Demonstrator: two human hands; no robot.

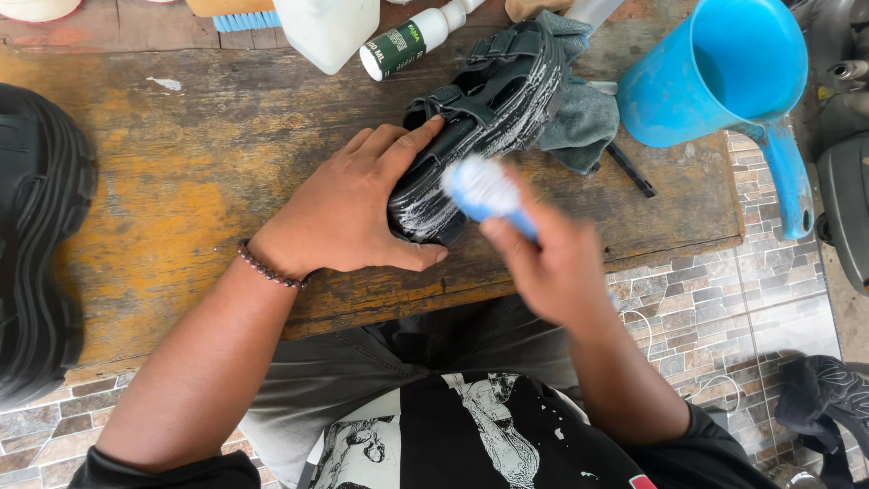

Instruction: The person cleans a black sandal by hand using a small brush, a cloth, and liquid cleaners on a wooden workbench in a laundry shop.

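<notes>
Black strapped sandal lies on its side on the worn wooden surface, resting partly on a grey cloth. Sole edge is streaked with white foam.

Left hand: fingers spread and pressed around the sandal's near end, pinning it down.

Right hand: fingers closed around a blue-handled brush, white bristles at the sole; hand is blurred.

Risks, as judged: foam makes the sandal slippery, so it could skid from under the left hand. The blue jug and small bottle stand near and could be knocked.
</notes>
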